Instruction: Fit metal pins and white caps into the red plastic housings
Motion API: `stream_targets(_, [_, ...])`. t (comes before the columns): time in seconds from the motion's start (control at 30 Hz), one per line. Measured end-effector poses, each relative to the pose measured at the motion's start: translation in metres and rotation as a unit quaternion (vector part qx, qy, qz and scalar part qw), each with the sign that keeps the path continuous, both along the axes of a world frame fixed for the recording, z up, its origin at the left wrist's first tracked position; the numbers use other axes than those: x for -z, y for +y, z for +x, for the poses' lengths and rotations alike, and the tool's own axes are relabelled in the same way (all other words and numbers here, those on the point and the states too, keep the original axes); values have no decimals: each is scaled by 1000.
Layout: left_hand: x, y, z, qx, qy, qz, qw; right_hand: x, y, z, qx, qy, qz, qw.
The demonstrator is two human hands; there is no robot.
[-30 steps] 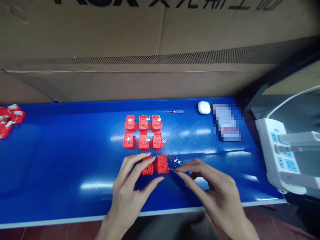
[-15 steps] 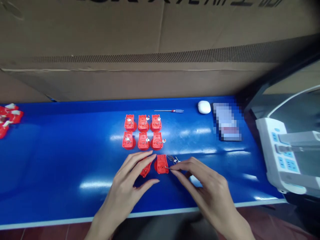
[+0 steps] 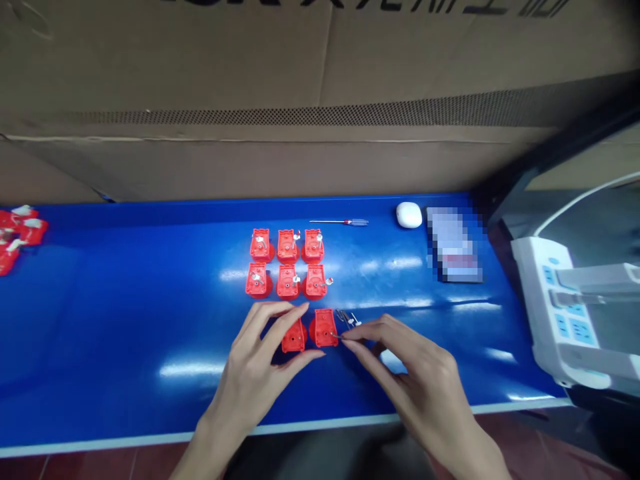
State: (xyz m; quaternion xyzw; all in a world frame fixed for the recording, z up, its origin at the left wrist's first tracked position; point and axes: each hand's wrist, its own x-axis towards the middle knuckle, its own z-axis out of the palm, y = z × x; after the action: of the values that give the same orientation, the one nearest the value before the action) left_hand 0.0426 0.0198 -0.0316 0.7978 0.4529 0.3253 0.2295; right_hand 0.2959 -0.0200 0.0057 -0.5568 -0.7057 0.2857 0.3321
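Observation:
My left hand [image 3: 260, 370] grips a small red plastic part [image 3: 294, 337] between thumb and fingers on the blue table [image 3: 125, 333]. Beside it on the right stands a second red part [image 3: 324, 328]. My right hand [image 3: 410, 380] pinches a thin metal pin [image 3: 336, 337] whose tip touches that second part. Several loose metal pins [image 3: 347, 319] lie just behind my right fingertips. Two rows of three red parts [image 3: 287, 264], each with a small metal piece on it, stand farther back.
A thin screwdriver [image 3: 345, 222], a white oval case [image 3: 409, 215] and a blurred flat object [image 3: 453, 243] lie at the back right. More red parts [image 3: 17, 233] sit at the far left. A white power strip [image 3: 560, 307] is at the right. A large cardboard box [image 3: 300, 100] backs the table.
My left hand has turned and set the red part upright under its fingers. My right hand has moved slightly left, bringing the pin against the second red part.

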Motion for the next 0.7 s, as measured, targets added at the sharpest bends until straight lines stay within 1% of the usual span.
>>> stream_targets(0.2, [-5, 5, 3, 56, -19, -15, 998, 4, -1, 0, -4, -1, 3, 1000])
stream_targets(0.3, [-5, 8, 8, 74, -14, -5, 997, 5, 0, -1, -6, 0, 4, 1000])
stream_targets(0.5, [-3, 12, 14, 92, 10, 10, 996, 6, 2, -2, -10, -6, 3, 1000])
stream_targets(0.6, [-2, 11, 16, 94, 7, 15, 995, 8, 2, -1, -14, -18, 14, 1000])
stream_targets(0.7, [-2, 9, 19, 91, 3, 37, 995, 7, 0, 0, -15, -38, 30, 999])
